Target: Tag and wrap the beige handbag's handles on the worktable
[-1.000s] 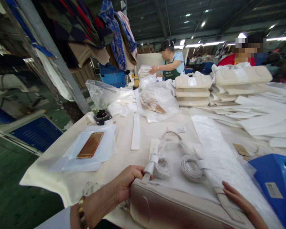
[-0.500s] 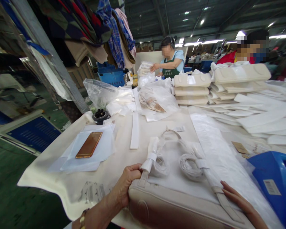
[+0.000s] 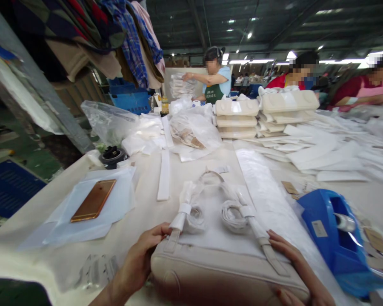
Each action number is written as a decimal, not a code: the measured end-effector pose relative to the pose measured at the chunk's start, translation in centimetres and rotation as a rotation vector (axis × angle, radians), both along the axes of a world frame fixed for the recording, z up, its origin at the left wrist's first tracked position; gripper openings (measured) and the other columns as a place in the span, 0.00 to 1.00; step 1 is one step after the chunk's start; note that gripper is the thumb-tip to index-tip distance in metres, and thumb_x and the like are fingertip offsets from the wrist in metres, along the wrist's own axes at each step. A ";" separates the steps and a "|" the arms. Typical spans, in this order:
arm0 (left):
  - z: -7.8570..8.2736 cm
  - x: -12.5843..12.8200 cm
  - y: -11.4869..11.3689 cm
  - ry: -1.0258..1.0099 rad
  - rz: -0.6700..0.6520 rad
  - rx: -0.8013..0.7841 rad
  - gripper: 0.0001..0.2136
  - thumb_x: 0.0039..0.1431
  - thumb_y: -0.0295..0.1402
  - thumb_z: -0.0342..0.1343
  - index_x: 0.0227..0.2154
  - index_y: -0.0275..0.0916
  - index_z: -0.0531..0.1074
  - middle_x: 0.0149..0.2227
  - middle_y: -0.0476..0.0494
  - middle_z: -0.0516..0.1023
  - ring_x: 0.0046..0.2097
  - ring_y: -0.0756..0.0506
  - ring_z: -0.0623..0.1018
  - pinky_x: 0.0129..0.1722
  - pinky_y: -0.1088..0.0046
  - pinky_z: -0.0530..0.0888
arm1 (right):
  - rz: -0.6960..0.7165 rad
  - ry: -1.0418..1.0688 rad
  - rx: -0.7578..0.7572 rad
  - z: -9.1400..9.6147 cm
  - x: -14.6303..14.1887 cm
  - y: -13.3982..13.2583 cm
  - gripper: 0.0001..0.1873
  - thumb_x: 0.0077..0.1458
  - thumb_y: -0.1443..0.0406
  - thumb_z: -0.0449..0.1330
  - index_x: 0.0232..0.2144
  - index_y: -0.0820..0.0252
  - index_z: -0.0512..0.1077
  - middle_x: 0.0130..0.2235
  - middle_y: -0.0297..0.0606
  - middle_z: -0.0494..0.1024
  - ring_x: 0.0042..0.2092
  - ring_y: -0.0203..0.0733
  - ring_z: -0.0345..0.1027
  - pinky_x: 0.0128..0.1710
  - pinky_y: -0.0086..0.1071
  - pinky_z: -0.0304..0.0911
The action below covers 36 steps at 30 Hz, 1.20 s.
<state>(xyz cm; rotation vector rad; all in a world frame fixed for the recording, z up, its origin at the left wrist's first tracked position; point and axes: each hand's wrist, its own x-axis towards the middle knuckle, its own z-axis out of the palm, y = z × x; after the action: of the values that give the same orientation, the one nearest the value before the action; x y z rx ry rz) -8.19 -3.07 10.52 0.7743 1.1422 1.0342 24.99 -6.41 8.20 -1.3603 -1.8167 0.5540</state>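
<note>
A beige handbag (image 3: 223,272) lies before me on the covered table, its base edge toward me. My left hand (image 3: 143,250) is closed around its left end, by the strap tab. My right hand (image 3: 301,263) grips the right end, fingers along the strap and thumb on the near side. White paper wraps (image 3: 185,208) cover parts of the straps, and two coiled straps (image 3: 234,216) rest between them. The top handle (image 3: 212,175) arches at the far side. Just right of the bag is a white plastic sheet (image 3: 271,204).
A phone (image 3: 94,200) sits on paper sheets at left. A blue tape dispenser (image 3: 333,238) stands at right. Stacked beige bags (image 3: 238,121) and white foam pieces (image 3: 319,148) fill the back right. Beyond the table, a co-worker (image 3: 215,80) in a green apron handles wrapped packages.
My view has turned right, so the table things appear further left. My right hand has come further into view, its thumb now visible on the bag. The left hand keeps its hold.
</note>
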 end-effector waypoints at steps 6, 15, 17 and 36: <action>-0.8 -1.5 -0.8 0.318 -0.183 0.213 0.38 0.27 0.60 0.64 0.43 0.43 0.71 0.38 0.47 0.74 0.47 0.39 0.70 0.44 0.72 0.67 | 0.132 -0.043 -0.102 0.2 2.0 0.8 0.40 0.48 0.41 0.56 0.57 0.55 0.58 0.61 0.47 0.59 0.61 0.59 0.52 0.57 0.47 0.57; -0.5 -0.7 0.1 0.342 -0.272 0.157 0.26 0.38 0.47 0.61 0.42 0.40 0.72 0.33 0.47 0.74 0.36 0.44 0.70 0.35 0.73 0.64 | 0.151 -0.038 0.042 0.0 0.9 1.9 0.22 0.53 0.51 0.57 0.48 0.53 0.69 0.53 0.44 0.71 0.56 0.53 0.63 0.50 0.40 0.67; -0.5 -0.3 0.1 0.335 -0.216 0.126 0.23 0.38 0.44 0.61 0.40 0.39 0.72 0.33 0.47 0.74 0.36 0.44 0.70 0.35 0.73 0.64 | 0.092 -0.034 -0.050 0.1 0.7 2.0 0.19 0.53 0.51 0.57 0.44 0.52 0.72 0.48 0.41 0.75 0.50 0.49 0.69 0.47 0.35 0.69; -1.5 2.4 2.3 0.580 -0.073 -0.034 0.19 0.46 0.48 0.56 0.33 0.37 0.71 0.32 0.44 0.78 0.36 0.39 0.76 0.36 0.66 0.70 | -0.197 -0.007 -0.565 -0.4 -2.4 5.1 0.23 0.48 0.45 0.51 0.35 0.57 0.67 0.33 0.39 0.78 0.36 0.50 0.71 0.35 0.39 0.64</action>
<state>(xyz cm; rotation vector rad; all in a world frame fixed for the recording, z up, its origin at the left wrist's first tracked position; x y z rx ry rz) -5.83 -0.74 9.02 1.1209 1.6023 0.7419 22.62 -1.34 7.79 -1.8876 -1.5630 1.0039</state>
